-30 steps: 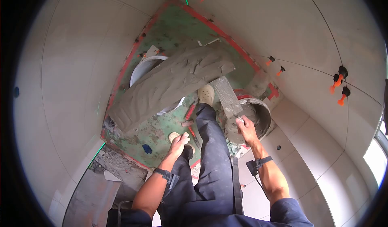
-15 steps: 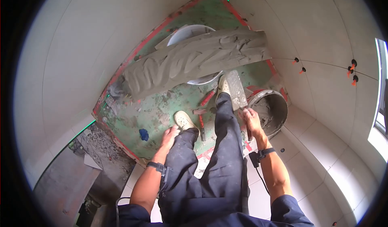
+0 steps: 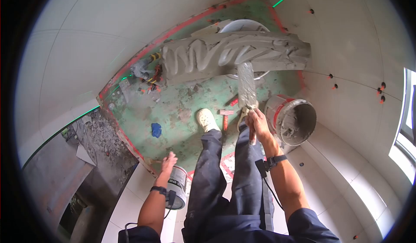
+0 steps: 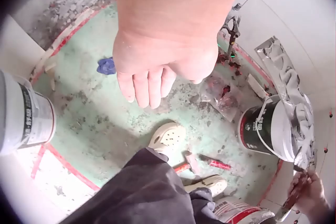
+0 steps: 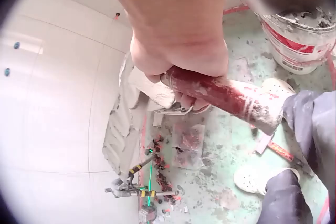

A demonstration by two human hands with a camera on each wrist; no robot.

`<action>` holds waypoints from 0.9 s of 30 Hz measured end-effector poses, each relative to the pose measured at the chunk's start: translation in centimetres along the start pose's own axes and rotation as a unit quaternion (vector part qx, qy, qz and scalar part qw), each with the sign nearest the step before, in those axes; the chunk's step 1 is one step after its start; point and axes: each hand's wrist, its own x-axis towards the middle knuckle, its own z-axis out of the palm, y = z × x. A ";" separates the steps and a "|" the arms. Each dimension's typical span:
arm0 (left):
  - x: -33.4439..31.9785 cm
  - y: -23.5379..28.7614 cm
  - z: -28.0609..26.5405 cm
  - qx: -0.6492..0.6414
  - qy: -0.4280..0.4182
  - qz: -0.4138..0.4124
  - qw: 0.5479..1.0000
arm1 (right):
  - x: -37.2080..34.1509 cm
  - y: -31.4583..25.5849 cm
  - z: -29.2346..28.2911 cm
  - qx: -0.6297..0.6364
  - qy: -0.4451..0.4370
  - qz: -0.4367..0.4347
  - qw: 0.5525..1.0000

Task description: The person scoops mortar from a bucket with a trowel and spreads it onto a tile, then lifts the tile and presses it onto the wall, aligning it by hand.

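Note:
A long slab [image 3: 195,57] coated in grey mortar lies across a white bucket [image 3: 245,25] in the head view. My right hand [image 3: 258,124] grips the red handle [image 5: 210,94] of a flat trowel [image 3: 247,85], whose blade end touches the slab's near edge. Ridged mortar also shows on the slab [image 4: 286,74] in the left wrist view. My left hand [image 3: 168,163] holds nothing; in its wrist view the hand [image 4: 157,66] hangs with fingers loosely extended above the floor. Right of my legs stands a mortar bucket [image 3: 277,108].
A hammer [image 3: 225,117] and a red-handled tool [image 3: 234,101] lie by my shoes. A labelled bucket [image 3: 177,186] stands beside my left forearm. A blue scrap [image 3: 156,130] is on the green floor; a tripod-like device [image 5: 131,182] stands near the wall.
The trowel has moved left from near the mortar bucket to the slab's near edge. My left hand has moved left and down. The view has shifted, showing the labelled bucket.

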 end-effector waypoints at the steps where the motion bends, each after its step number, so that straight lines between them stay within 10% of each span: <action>1: -0.5 0.7 2.7 0.026 0.047 0.000 0.999 | -0.1 1.0 0.1 -0.001 0.019 0.031 0.999; 13: -2.9 8.7 16.6 0.114 -0.133 0.113 0.978 | 3.3 7.3 2.7 0.071 0.016 0.015 0.997; 27: 1.7 -3.4 1.3 0.179 -0.008 0.017 0.984 | 7.8 9.9 12.8 -0.346 -0.108 -0.130 0.923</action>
